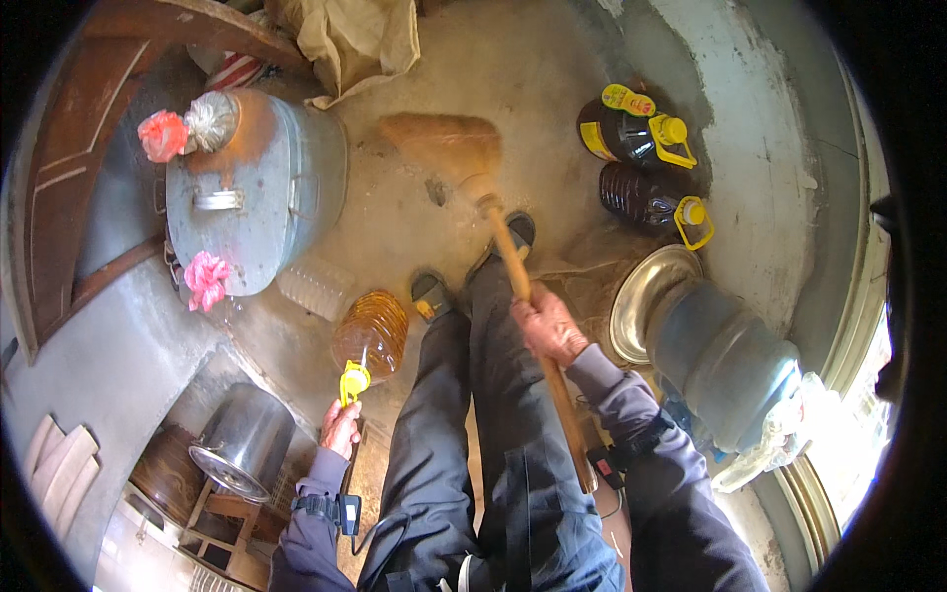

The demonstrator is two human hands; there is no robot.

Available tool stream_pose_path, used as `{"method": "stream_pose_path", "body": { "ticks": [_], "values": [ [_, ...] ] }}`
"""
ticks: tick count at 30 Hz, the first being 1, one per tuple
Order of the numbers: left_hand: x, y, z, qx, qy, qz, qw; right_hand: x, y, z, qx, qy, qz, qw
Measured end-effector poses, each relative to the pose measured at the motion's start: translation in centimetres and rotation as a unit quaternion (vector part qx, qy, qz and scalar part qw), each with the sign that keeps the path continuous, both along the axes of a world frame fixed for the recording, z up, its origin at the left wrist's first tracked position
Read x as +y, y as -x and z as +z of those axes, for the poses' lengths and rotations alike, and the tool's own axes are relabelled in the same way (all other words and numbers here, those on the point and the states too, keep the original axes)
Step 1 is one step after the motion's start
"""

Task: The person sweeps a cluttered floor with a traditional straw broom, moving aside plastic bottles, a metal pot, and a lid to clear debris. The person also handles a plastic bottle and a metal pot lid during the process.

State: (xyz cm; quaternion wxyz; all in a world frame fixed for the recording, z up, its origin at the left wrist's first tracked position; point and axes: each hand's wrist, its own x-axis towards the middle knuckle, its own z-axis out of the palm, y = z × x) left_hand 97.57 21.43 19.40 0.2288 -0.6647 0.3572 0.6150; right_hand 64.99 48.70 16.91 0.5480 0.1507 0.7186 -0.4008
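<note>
My left hand grips the yellow handle of a ribbed clear plastic jug holding amber liquid. The jug is beside my left foot. In my right hand is the wooden handle of a broom, held aslant in front of my right leg. Its brown bristle head is blurred and lies over the concrete floor ahead of my feet. Both my shoes show at the ends of my dark trousers.
A lidded metal bin stands at left, a clear plastic bottle near its base. Two dark jugs with yellow caps line the right wall. Close on my right are a metal basin and a blue plastic barrel. A steel pot sits lower left.
</note>
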Motion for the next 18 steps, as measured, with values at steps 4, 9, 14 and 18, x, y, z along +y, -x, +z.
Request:
{"method": "stream_pose_path", "body": {
  "ticks": [4,9,14,18],
  "values": [
    [-0.2,-1.9,-1.0,-0.007,0.007,0.005,1.000,1.7,1.0,-1.3,0.018,-0.016,-0.102,0.995],
    [-1.1,-4.1,-1.4,-0.032,0.004,0.004,0.999,-1.2,-3.2,-3.8,-0.077,-0.084,-0.136,0.984],
    [-1.8,-5.1,-2.1,-0.036,-0.003,-0.012,0.999,-5.6,-9.5,-1.6,-0.095,-0.041,-0.112,0.988],
    [-2.2,-5.2,-2.4,-0.048,-0.010,-0.013,0.999,-6.1,-9.7,1.8,-0.139,-0.037,-0.048,0.988]
  ]
}}
